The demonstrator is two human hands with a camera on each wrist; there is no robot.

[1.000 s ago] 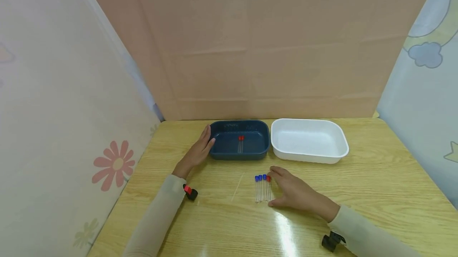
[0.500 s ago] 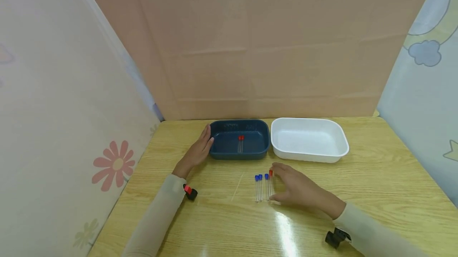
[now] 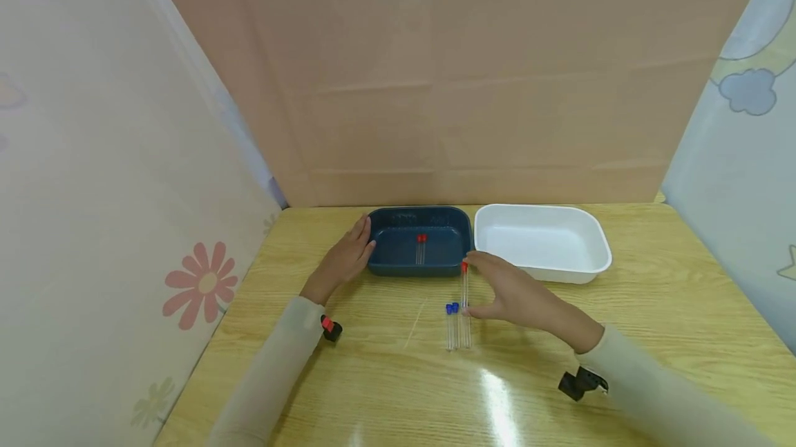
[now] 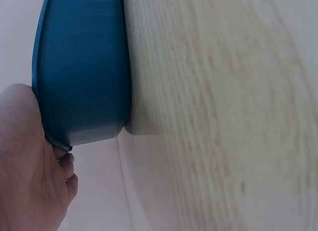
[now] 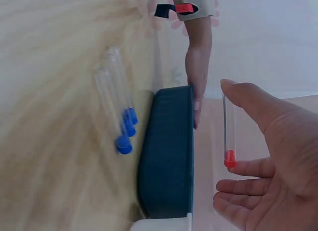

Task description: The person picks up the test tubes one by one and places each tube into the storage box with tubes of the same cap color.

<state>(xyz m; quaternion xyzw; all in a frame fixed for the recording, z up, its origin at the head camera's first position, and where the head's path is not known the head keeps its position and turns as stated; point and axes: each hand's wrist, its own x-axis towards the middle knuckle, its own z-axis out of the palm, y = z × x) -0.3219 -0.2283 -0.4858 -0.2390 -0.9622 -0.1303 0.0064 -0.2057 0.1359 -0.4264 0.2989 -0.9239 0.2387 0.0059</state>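
Red is being shown by the cap (image 5: 229, 159) of one clear tube (image 5: 229, 126), which is being pinched at both ends, thumb against forefinger, by the right hand (image 3: 513, 298), its remaining fingers being loosely bent. This tube is being held above the worktop (image 3: 385, 392); its long axis is running near to far, cap foremost, towards the near right corner of the dark blue tray (image 3: 419, 271). By the left hand (image 3: 344, 260), farther off, nearly straight-fingered and holding no tube, that tray's left end is being touched. Three blue-capped tubes (image 5: 113, 108) are being borne by the worktop, two red-capped tubes (image 3: 419, 251) by the dark blue tray. Just beside, one white tray (image 3: 553, 273) is being seen.
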